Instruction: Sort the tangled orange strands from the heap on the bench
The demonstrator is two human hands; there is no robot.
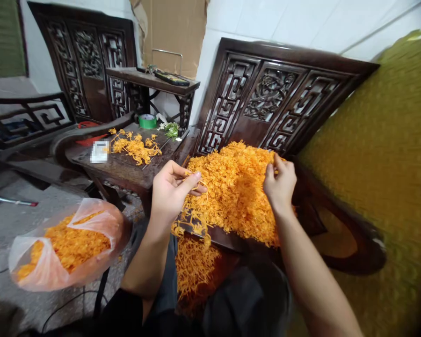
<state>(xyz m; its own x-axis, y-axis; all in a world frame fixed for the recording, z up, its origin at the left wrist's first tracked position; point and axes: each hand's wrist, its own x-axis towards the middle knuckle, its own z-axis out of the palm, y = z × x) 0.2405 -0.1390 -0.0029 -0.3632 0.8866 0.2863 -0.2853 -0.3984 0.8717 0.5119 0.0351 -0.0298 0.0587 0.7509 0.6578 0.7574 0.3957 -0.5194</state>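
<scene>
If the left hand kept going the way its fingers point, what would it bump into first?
The left hand, pinching a few orange strands, points right toward the big orange pile on the chair. It would likely meet that pile first, though depth is hard to judge.

A room in a home doubling as a small workplace: dark carved wooden chairs with fretwork backs (pixel 266 100) stand at twelve o'clock against a white tiled wall (pixel 301 23), over a bare grey concrete floor (pixel 7 224). A large heap of orange thread-like strands (pixel 235 187) covers one seat; a clear plastic bag of the same strands (pixel 66 245) sits at eight o'clock. A green tape roll (pixel 148 121) rests on a dark wooden side table (pixel 126 164) at eleven o'clock.
</scene>
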